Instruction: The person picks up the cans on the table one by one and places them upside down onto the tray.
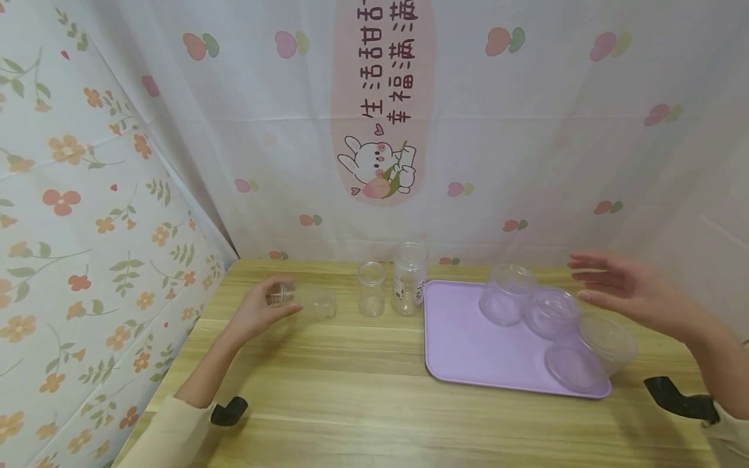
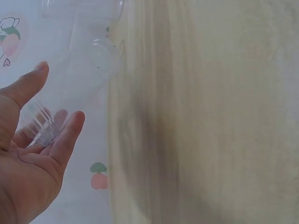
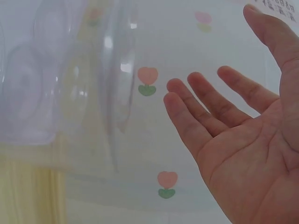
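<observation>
In the head view, my left hand grips a clear plastic jar by its threaded neck. The jar lies sideways, its base pointing right. Seen from the left wrist, the thumb of the left hand is on one side of the jar and the fingers curve round the other. My right hand hovers at the right, fingers extended and palm bare, beside a purple tray that carries several clear plastic containers. One tilted container leans at the tray's right edge.
Two clear jars, a shorter one and a taller one with printing, stand upright just left of the tray. A patterned curtain hangs behind the wooden table, and a floral cloth hangs at the left.
</observation>
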`<act>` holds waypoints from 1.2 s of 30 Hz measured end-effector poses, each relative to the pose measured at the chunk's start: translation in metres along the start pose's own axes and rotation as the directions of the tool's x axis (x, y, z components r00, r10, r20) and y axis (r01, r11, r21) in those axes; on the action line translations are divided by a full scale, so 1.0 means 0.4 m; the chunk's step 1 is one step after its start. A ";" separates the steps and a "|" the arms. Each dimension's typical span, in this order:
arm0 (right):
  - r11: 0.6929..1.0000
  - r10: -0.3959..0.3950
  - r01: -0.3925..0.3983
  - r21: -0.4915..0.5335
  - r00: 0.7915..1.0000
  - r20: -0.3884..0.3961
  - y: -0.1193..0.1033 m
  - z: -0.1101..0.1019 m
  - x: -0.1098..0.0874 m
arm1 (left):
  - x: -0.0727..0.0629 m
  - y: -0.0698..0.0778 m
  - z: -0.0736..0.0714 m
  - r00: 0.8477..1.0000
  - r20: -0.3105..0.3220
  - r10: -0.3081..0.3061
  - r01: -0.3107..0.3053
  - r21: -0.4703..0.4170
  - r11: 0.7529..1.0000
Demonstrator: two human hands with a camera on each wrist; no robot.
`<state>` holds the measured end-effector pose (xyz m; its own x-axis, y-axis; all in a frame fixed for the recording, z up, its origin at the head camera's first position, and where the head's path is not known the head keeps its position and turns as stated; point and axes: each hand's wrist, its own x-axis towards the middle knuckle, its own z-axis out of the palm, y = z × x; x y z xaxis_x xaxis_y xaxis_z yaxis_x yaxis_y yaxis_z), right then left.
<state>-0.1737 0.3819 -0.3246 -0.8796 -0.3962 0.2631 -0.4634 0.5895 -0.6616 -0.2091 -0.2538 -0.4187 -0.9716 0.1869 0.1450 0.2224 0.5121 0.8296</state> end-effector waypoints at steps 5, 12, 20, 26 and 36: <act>0.999 -0.002 0.002 0.043 1.000 0.003 -0.003 0.009 -0.004 | -0.008 -0.002 0.003 1.000 0.002 0.009 -0.009 -0.038 0.999; 0.996 -0.015 0.014 0.083 1.000 0.008 -0.008 0.017 -0.002 | -0.022 -0.008 -0.003 1.000 0.013 -0.005 0.007 -0.137 0.991; 0.994 -0.038 0.035 0.102 0.999 0.025 -0.007 0.024 0.000 | -0.031 -0.001 -0.011 1.000 0.012 -0.008 0.010 -0.170 0.985; 0.993 -0.051 0.047 0.107 0.998 0.038 -0.011 0.028 0.004 | -0.033 0.011 -0.014 1.000 0.013 -0.007 0.010 -0.198 0.980; 0.983 -0.094 0.080 0.164 0.993 0.074 -0.008 0.045 0.014 | -0.040 0.019 -0.010 1.000 0.009 -0.005 0.008 -0.285 0.959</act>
<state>-0.1751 0.3651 -0.3338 -0.8221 -0.5008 0.2710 -0.5088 0.4324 -0.7444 -0.1921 -0.2562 -0.4128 -0.9720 0.1918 0.1356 0.1825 0.2538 0.9499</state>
